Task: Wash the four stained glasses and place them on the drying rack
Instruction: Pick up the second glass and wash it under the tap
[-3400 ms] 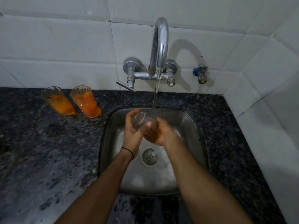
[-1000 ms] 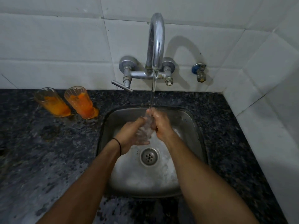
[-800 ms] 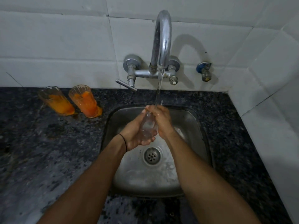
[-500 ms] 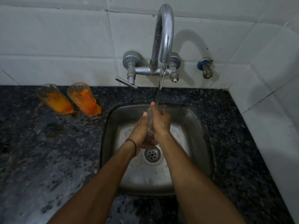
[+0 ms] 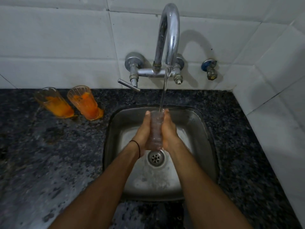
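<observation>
Water (image 5: 165, 90) from the tap (image 5: 170, 30) hits the glass (image 5: 156, 129), upright at centre frame over the sink (image 5: 203, 129), pressed between my flat left hand (image 5: 142, 131) and right hand (image 5: 170, 131); two stained glasses (image 5: 84, 103) stand upper left on the surface (image 5: 49, 154).

Both forearms reach in from the near edge and angle towards each other, meeting just beyond the drain (image 5: 156, 157). I see the left hand (image 5: 143, 131) and the right hand (image 5: 170, 129) set palm to palm, pressing a clear glass (image 5: 156, 129) upright between them. On each hand the fingers look straight, laid along the sides of the glass with their tips pointing away from me. I cannot make out the thumbs. The left wrist wears a thin black band (image 5: 138, 148) just left of the drain. The right wrist sits just right of it, roughly level with the left.
</observation>
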